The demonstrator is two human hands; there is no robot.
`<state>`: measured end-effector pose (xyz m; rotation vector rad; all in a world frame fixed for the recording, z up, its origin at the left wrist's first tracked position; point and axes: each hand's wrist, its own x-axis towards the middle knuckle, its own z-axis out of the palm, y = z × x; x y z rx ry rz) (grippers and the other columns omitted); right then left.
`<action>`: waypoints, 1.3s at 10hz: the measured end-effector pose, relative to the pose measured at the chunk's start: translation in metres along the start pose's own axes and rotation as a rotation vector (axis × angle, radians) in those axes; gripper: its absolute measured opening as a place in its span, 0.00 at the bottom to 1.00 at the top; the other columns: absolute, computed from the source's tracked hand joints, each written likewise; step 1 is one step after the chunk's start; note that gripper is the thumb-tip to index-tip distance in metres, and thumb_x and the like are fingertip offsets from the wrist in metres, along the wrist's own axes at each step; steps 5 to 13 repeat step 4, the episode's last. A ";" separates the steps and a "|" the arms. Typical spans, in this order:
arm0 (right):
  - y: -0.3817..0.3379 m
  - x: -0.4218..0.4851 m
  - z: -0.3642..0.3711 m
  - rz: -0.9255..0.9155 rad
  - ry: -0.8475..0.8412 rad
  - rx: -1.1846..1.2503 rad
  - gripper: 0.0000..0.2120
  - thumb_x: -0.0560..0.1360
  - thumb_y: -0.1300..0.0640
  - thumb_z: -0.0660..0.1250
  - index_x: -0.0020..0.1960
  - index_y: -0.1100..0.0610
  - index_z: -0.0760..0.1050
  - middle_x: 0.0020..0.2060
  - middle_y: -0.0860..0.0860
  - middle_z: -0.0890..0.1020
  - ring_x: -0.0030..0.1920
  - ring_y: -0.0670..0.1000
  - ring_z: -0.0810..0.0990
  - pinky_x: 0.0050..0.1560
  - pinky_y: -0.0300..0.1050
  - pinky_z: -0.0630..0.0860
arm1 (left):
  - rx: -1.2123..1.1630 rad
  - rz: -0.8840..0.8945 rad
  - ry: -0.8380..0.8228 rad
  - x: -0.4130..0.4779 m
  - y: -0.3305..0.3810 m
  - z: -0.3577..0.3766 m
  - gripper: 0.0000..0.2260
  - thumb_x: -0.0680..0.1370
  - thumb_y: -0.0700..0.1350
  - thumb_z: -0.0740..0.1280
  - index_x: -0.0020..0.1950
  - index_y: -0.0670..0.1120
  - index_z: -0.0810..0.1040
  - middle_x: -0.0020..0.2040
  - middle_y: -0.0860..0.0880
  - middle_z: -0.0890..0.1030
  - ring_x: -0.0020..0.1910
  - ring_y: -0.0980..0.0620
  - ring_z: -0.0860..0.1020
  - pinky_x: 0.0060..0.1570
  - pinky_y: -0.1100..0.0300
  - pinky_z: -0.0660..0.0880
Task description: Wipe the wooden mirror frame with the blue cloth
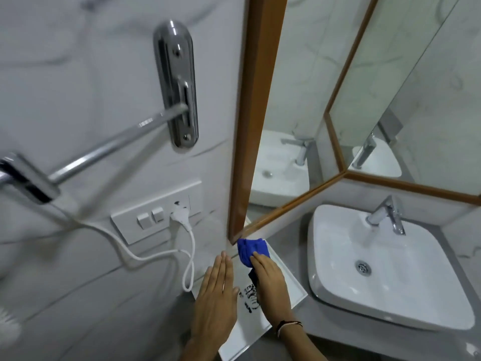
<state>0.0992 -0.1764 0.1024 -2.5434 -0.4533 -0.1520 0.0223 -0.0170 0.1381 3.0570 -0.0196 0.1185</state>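
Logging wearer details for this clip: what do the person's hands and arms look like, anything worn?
Both forearms are bare, no sleeves in view. The left hand has no glove or jewellery. The right hand is ungloved too; its wrist carries thin bands, one dark, one pale.

No text is readable; the white tray (291, 287) bears only a blurred black print.

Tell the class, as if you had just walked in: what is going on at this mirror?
A person is cleaning a bathroom mirror. The right hand holds a bunched blue cloth at the bottom corner of the wooden mirror frame. The left hand is flat and open near the marble wall, holding nothing. A white tray lies under the hands, beside the white sink.
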 end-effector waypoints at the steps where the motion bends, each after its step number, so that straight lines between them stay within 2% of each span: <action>1: 0.040 -0.017 0.064 -0.004 -0.121 -0.082 0.33 0.70 0.66 0.86 0.74 0.62 0.82 0.72 0.58 0.85 0.70 0.59 0.87 0.71 0.55 0.83 | -0.061 -0.075 -0.199 -0.013 -0.009 0.048 0.37 0.72 0.54 0.82 0.73 0.32 0.82 0.75 0.37 0.80 0.72 0.37 0.82 0.79 0.53 0.52; 2: 0.059 -0.023 0.103 -0.074 -0.256 -0.125 0.32 0.85 0.61 0.72 0.87 0.59 0.66 0.87 0.55 0.67 0.86 0.57 0.70 0.86 0.49 0.65 | -0.156 -0.130 -0.228 -0.022 -0.024 0.071 0.46 0.58 0.51 0.91 0.71 0.33 0.83 0.74 0.38 0.82 0.75 0.39 0.78 0.78 0.53 0.53; 3: 0.072 -0.033 0.127 0.049 -0.569 -0.187 0.33 0.93 0.52 0.52 0.91 0.54 0.38 0.89 0.50 0.37 0.92 0.55 0.43 0.91 0.51 0.43 | -0.156 -0.135 -0.267 -0.026 -0.041 0.076 0.47 0.55 0.54 0.92 0.69 0.36 0.86 0.71 0.40 0.85 0.72 0.41 0.83 0.79 0.54 0.52; 4: 0.046 -0.031 0.107 0.080 -0.527 -0.108 0.34 0.93 0.45 0.51 0.91 0.54 0.37 0.88 0.46 0.36 0.92 0.51 0.41 0.91 0.47 0.42 | -0.018 -0.102 -0.129 -0.031 -0.045 0.060 0.43 0.57 0.51 0.92 0.67 0.35 0.87 0.69 0.39 0.86 0.66 0.41 0.87 0.79 0.55 0.50; 13: 0.046 -0.031 0.107 0.080 -0.527 -0.108 0.34 0.93 0.45 0.51 0.91 0.54 0.37 0.88 0.46 0.36 0.92 0.51 0.41 0.91 0.47 0.42 | -0.018 -0.102 -0.129 -0.031 -0.045 0.060 0.43 0.57 0.51 0.92 0.67 0.35 0.87 0.69 0.39 0.86 0.66 0.41 0.87 0.79 0.55 0.50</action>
